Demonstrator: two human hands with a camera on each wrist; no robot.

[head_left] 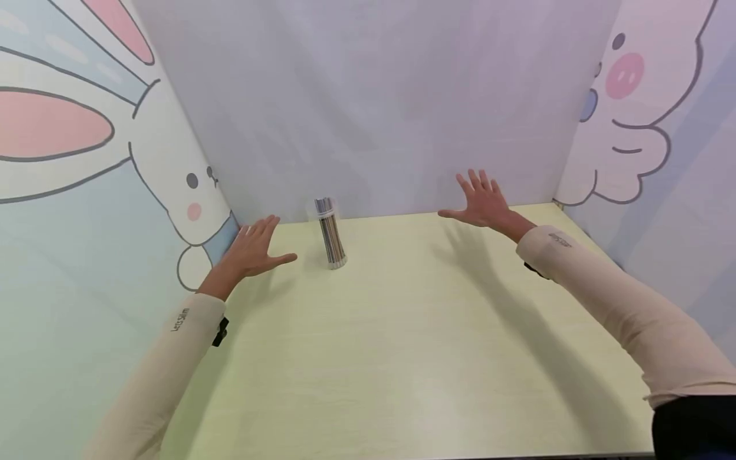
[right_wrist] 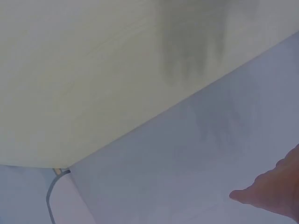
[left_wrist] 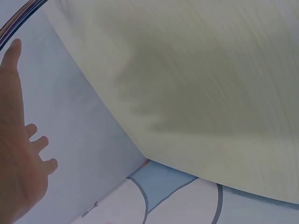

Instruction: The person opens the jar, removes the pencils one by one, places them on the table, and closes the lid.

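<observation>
A clear cylinder holding a bundle of thin coloured sticks, perhaps pencils (head_left: 331,236), stands near the back of the table, left of centre in the head view. To its left, my left hand (head_left: 253,248) hovers with fingers extended and thumb pointing toward it, not touching. In the left wrist view, that hand (left_wrist: 21,140) shows at the left edge, and a sliver of the bundle (left_wrist: 18,21) appears in the top corner. Over the back right of the table, my right hand (head_left: 480,201) is raised with its fingers spread, holding nothing. The right wrist view catches part of this hand (right_wrist: 271,191).
The pale yellow table (head_left: 391,332) meets a plain back wall (head_left: 379,108). A left wall panel (head_left: 155,166) carries a cartoon rabbit, and a right panel (head_left: 650,96) another cartoon animal. Both arms cast shadows on the tabletop.
</observation>
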